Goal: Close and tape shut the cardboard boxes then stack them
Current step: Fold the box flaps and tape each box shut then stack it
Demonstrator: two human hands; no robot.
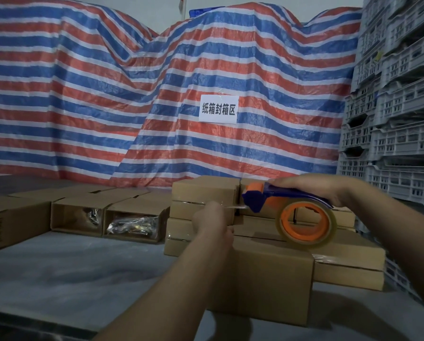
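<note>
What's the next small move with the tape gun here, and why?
Probably lower the free tape end onto the box in front and press it down. The right hand grips the tape dispenser above that box, while the left hand pinches the clear strip pulled from its blade end. The strip hangs in the air, not yet stuck to any cardboard that I can see.

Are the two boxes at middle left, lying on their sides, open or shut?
Open. Both open boxes show dark interiors facing the camera, with shiny plastic-wrapped contents visible inside and no tape across them.
</note>
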